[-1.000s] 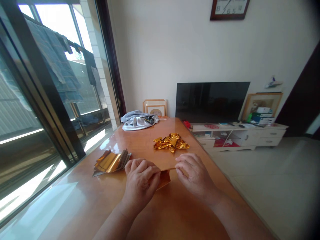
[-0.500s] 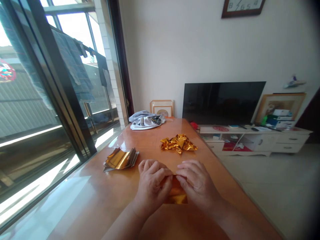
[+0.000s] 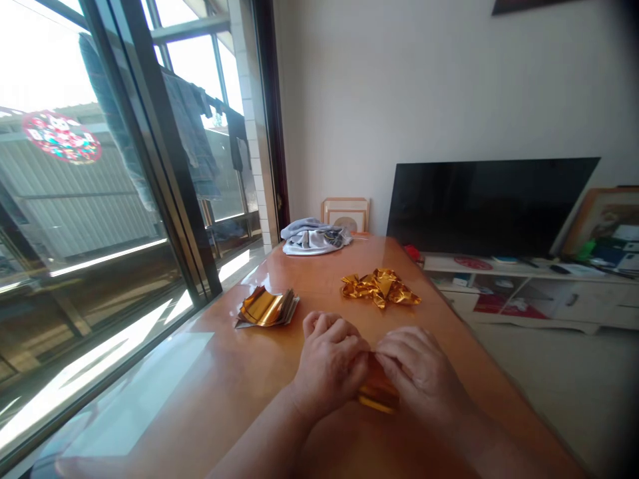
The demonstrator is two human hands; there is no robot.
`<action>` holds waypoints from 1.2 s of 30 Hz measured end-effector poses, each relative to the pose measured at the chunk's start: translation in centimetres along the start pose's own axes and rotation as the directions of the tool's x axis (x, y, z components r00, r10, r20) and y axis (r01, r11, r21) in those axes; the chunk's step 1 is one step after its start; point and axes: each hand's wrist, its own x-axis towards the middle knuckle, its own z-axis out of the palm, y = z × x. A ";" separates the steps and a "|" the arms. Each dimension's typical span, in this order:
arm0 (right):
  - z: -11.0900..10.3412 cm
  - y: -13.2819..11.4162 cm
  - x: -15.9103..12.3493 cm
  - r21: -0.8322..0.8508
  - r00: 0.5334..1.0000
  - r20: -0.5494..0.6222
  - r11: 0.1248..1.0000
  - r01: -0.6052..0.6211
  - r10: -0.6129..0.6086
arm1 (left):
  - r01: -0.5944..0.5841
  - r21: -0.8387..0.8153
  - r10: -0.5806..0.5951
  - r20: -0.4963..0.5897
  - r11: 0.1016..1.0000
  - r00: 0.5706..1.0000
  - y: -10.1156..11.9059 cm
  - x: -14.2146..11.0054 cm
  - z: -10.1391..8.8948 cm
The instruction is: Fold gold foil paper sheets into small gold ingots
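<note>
Between my two hands is a sheet of gold foil paper (image 3: 380, 392), partly hidden by the fingers. My left hand (image 3: 333, 359) pinches its upper edge, with the fingers curled. Close beside it, my right hand (image 3: 419, 366) pinches the same edge between thumb and fingers. Farther up the table, beyond my hands, lies a cluster of folded gold foil pieces (image 3: 382, 288). A stack of gold foil sheets (image 3: 267, 308), curling at the edges, rests to the left of my left hand.
A glossy wooden table (image 3: 259, 386) carries everything here. At its far end lies a bundle of grey-white cloth (image 3: 317, 237) near leaning picture frames (image 3: 345, 213). A sliding glass door (image 3: 164, 166) stands on the left. Beyond the right edge are a television (image 3: 489, 206) and white cabinet (image 3: 574, 293).
The view has turned left, so everything sits farther right in the picture. Less of the foil sheet shows below my fingers now, and its lower edge is tilted. Both hands keep their pinch.
</note>
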 end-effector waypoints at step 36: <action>1.3 -1.8 0.1 -0.054 0.990 -0.030 0.989 -0.138 0.136 | 0.505 -0.723 -0.393 0.340 0.472 0.854 -0.8 -0.3 3.5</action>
